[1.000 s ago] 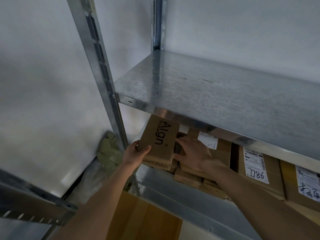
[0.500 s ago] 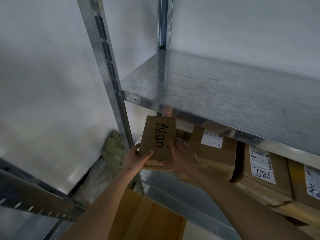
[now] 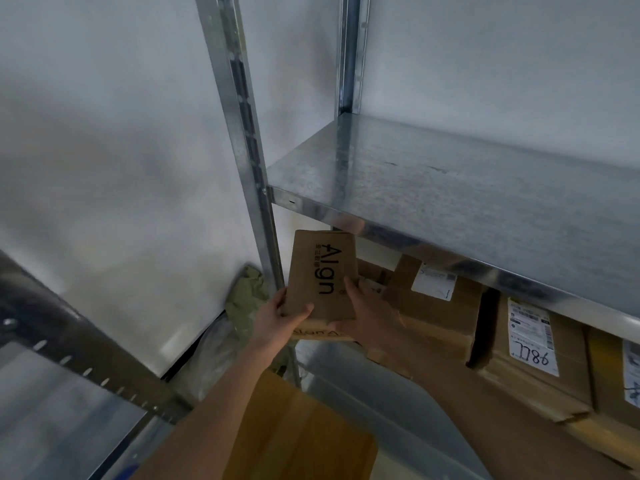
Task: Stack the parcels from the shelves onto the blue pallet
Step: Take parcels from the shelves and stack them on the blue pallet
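Landmark: front steel upright (image 3: 242, 140) of the shelving rack

Align parcel (image 3: 323, 275), flat brown box with black "Align" print: held just right of the upright, tilted with its far end raised, below the front lip of the bare upper shelf (image 3: 450, 188). A second box edge with the same print shows directly beneath it; whether the two touch cannot be told

Left hand (image 3: 278, 322): grips the parcel's near left corner, thumb curled over the top face, fingers hidden underneath

Right hand (image 3: 367, 317): grips the parcel's right edge, thumb lying up along the printed face, remaining fingers behind the box and out of sight

Further right of the upright, on the lower shelf (image 3: 346, 375): brown parcel with white label (image 3: 436, 306), just beside the right hand; then parcel marked 7786 (image 3: 530, 344), handwriting upside down

Left of the upright, at its foot against the white wall: crumpled green packing paper (image 3: 247, 299)

Below the upright, near edge of view: cardboard sheet (image 3: 301, 434), partly covered by the left forearm
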{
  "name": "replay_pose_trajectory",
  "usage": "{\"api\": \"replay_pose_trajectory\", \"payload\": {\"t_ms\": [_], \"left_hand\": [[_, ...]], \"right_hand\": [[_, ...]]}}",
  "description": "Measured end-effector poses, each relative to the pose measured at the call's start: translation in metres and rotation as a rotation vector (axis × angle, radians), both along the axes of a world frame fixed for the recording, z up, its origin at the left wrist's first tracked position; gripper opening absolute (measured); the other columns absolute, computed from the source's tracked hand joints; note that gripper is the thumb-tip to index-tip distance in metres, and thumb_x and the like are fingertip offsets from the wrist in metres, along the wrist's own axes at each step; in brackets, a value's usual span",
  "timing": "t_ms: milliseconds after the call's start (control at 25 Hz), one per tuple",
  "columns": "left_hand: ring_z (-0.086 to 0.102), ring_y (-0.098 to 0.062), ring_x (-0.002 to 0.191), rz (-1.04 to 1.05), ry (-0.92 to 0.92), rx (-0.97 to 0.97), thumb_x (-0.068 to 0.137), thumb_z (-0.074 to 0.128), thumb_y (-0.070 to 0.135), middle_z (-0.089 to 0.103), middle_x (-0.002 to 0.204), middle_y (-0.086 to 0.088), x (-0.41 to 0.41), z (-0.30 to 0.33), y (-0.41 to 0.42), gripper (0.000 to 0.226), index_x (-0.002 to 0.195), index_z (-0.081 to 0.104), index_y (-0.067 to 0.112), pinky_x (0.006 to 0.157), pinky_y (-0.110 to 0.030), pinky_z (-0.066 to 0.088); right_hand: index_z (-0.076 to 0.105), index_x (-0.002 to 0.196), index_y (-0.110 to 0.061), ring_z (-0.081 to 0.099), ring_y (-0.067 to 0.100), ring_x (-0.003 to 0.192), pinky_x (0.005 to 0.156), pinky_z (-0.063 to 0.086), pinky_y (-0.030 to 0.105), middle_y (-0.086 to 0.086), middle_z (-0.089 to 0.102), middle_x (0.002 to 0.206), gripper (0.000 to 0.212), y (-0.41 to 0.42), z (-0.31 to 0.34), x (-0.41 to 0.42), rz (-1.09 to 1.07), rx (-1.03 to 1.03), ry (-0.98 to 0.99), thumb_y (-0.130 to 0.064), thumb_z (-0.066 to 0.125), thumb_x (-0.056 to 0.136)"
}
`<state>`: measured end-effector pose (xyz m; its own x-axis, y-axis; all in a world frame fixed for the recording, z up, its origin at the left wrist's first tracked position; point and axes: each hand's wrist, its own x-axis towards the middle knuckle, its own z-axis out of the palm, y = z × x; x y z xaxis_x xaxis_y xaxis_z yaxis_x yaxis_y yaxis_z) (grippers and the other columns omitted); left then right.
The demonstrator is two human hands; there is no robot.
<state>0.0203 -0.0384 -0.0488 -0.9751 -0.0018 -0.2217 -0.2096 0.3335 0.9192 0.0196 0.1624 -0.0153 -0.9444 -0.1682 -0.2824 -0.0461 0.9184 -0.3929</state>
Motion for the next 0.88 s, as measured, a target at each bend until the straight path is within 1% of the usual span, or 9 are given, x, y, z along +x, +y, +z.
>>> {"api": "replay_pose_trajectory", "payload": {"t_ms": [80, 160, 360, 440, 520, 640, 760, 800, 880], "left_hand": [[0.056, 0.008, 0.086, 0.022, 0.026, -0.028, 0.083, 0.077, 0.037, 0.06, 0.103, 0.021, 0.017, 0.01, 0.0, 0.066, 0.141, 0.048, 0.026, 0.066, -0.011, 0.048], [0.061, -0.002, 0.09, 0.076, 0.057, -0.058, 0.08, 0.078, 0.043, 0.061, 0.106, 0.019, 0.039, 0.024, 0.004, 0.069, 0.14, 0.051, 0.024, 0.076, -0.018, 0.051], [0.062, -0.015, 0.114, 0.162, 0.142, -0.099, 0.072, 0.08, 0.058, 0.065, 0.127, 0.008, 0.113, 0.05, 0.014, 0.082, 0.142, 0.051, 0.027, 0.095, -0.036, 0.054], [0.061, -0.014, 0.115, 0.169, 0.173, -0.107, 0.078, 0.079, 0.051, 0.065, 0.123, 0.014, 0.151, 0.065, 0.025, 0.073, 0.142, 0.05, 0.033, 0.096, -0.034, 0.053], [0.063, -0.011, 0.11, 0.179, 0.214, -0.127, 0.081, 0.077, 0.048, 0.062, 0.113, 0.028, 0.189, 0.081, 0.036, 0.06, 0.132, 0.046, 0.049, 0.091, -0.03, 0.054], [0.061, 0.006, 0.097, 0.204, 0.298, -0.162, 0.083, 0.077, 0.043, 0.057, 0.106, 0.038, 0.24, 0.11, 0.047, 0.059, 0.117, 0.034, 0.065, 0.082, -0.018, 0.054], [0.047, 0.02, 0.093, 0.257, 0.377, -0.19, 0.084, 0.078, 0.034, 0.041, 0.114, 0.042, 0.291, 0.144, 0.05, 0.07, 0.13, 0.028, 0.053, 0.07, 0.0, 0.045], [0.047, 0.017, 0.097, 0.279, 0.403, -0.2, 0.083, 0.078, 0.034, 0.038, 0.118, 0.041, 0.307, 0.153, 0.048, 0.078, 0.137, 0.024, 0.048, 0.071, 0.0, 0.044], [0.047, 0.008, 0.11, 0.324, 0.427, -0.208, 0.08, 0.08, 0.041, 0.04, 0.126, 0.037, 0.336, 0.168, 0.036, 0.083, 0.141, 0.023, 0.049, 0.082, -0.009, 0.048]], "right_hand": [[-0.003, 0.163, -0.025, 0.022, 0.031, 0.152, 0.12, 0.03, 0.05, 0.006, 0.004, 0.17, 0.106, 0.002, 0.006, 0.01, 0.001, -0.1, -0.013, -0.054, 0.069, 0.089], [-0.002, 0.163, -0.026, 0.022, 0.028, 0.152, 0.121, 0.03, 0.052, 0.004, 0.008, 0.17, 0.108, 0.006, 0.015, 0.027, 0.016, -0.194, -0.005, -0.05, 0.072, 0.088], [0.014, 0.16, -0.035, 0.041, 0.022, 0.142, 0.114, 0.042, 0.052, -0.005, 0.037, 0.157, 0.102, 0.023, 0.047, 0.092, 0.083, -0.33, 0.073, -0.045, 0.078, 0.082], [0.019, 0.158, -0.035, 0.045, 0.02, 0.139, 0.112, 0.045, 0.051, -0.007, 0.042, 0.153, 0.102, 0.034, 0.061, 0.123, 0.12, -0.371, 0.123, -0.047, 0.08, 0.078], [0.023, 0.158, -0.035, 0.047, 0.016, 0.137, 0.111, 0.046, 0.048, -0.009, 0.043, 0.15, 0.099, 0.046, 0.075, 0.153, 0.171, -0.404, 0.153, -0.043, 0.081, 0.078], [0.026, 0.158, -0.034, 0.048, 0.011, 0.134, 0.112, 0.046, 0.042, -0.015, 0.043, 0.146, 0.096, 0.056, 0.099, 0.188, 0.245, -0.464, 0.187, -0.037, 0.083, 0.081], [0.027, 0.157, -0.038, 0.046, 0.007, 0.131, 0.111, 0.047, 0.04, -0.02, 0.043, 0.144, 0.096, 0.053, 0.128, 0.222, 0.307, -0.497, 0.184, -0.035, 0.084, 0.08], [0.028, 0.155, -0.041, 0.046, 0.006, 0.13, 0.11, 0.049, 0.041, -0.022, 0.044, 0.142, 0.095, 0.049, 0.139, 0.234, 0.337, -0.498, 0.189, -0.035, 0.085, 0.079], [0.029, 0.153, -0.046, 0.047, 0.006, 0.131, 0.107, 0.051, 0.044, -0.024, 0.044, 0.142, 0.096, 0.037, 0.157, 0.253, 0.396, -0.516, 0.199, -0.04, 0.085, 0.075]]}}
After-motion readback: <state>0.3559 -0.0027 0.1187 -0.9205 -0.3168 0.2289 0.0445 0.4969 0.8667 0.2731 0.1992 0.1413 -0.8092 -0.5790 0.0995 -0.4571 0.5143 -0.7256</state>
